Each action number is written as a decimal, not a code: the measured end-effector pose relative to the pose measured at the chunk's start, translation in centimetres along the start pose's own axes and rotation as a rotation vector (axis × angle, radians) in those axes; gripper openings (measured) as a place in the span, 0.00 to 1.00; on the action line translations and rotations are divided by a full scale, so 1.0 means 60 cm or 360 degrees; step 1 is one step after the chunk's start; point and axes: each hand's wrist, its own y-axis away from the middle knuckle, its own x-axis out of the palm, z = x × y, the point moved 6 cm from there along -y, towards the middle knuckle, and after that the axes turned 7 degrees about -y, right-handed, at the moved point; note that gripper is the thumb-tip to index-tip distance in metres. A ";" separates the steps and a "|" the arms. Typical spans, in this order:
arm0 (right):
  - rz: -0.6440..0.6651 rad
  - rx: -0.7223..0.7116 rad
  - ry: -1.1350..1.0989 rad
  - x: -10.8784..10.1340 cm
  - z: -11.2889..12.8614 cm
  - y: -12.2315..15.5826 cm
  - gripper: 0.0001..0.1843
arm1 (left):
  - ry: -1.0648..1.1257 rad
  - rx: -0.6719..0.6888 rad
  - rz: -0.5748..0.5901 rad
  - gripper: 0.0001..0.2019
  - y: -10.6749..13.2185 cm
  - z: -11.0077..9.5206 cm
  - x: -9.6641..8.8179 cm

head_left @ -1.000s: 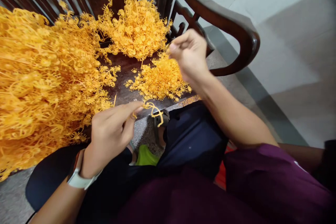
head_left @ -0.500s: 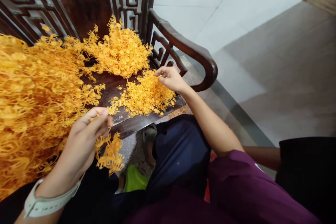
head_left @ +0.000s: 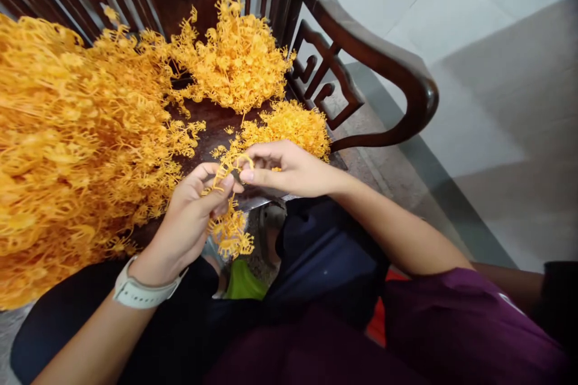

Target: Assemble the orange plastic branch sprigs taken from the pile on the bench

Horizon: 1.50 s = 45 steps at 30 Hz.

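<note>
My left hand (head_left: 192, 216) is closed around a sprig of orange plastic branches (head_left: 229, 234) that hangs down below my fingers. My right hand (head_left: 280, 167) pinches the top end of that same sprig, right against my left thumb. Both hands meet over the front edge of a dark wooden seat (head_left: 212, 132). A white watch band (head_left: 135, 293) sits on my left wrist. Just behind my right hand lies a small heap of orange pieces (head_left: 293, 126).
A very large mass of orange plastic branches (head_left: 67, 138) fills the left. Another clump (head_left: 237, 60) rests at the seat's back. A curved wooden armrest (head_left: 383, 66) stands to the right, grey floor tiles (head_left: 497, 102) beyond. My dark-clothed knees (head_left: 325, 246) are below.
My right hand has come back from the small heap to meet my left hand. My left hand has risen slightly with the sprig, and both now pinch it together.
</note>
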 end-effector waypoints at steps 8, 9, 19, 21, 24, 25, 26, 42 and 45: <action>-0.0126 -0.0116 -0.0421 0.017 -0.022 -0.010 0.18 | 0.0136 -0.0066 0.0114 0.14 0.005 -0.009 0.007; -0.0158 -0.0131 -0.0412 0.013 -0.022 -0.010 0.19 | 0.0169 -0.0074 0.0139 0.15 0.006 -0.012 0.008; -0.0280 -0.0089 -0.0488 0.015 -0.009 -0.008 0.20 | 0.0357 -0.0029 0.0131 0.14 0.006 -0.016 0.002; -0.0311 -0.0032 -0.0586 0.019 -0.013 -0.009 0.18 | 0.0431 0.0009 0.0131 0.14 0.006 -0.016 0.002; -0.0367 0.0078 -0.0807 0.024 -0.019 -0.009 0.14 | 0.0458 0.0083 0.0088 0.14 0.005 -0.023 -0.005; -0.0383 0.0094 -0.0850 0.024 -0.019 -0.009 0.13 | 0.0441 0.0086 0.0079 0.13 0.004 -0.026 -0.007; -0.0393 0.0097 -0.0866 0.024 -0.017 -0.010 0.12 | 0.0417 0.0078 0.0076 0.13 0.003 -0.027 -0.009; -0.0321 -0.0124 -0.0549 -0.006 -0.001 0.002 0.26 | -0.0467 0.0264 0.0209 0.14 0.006 -0.024 0.014; -0.0384 -0.0144 -0.0412 -0.018 0.003 0.002 0.28 | -0.0563 0.0352 0.0185 0.14 0.008 -0.031 0.013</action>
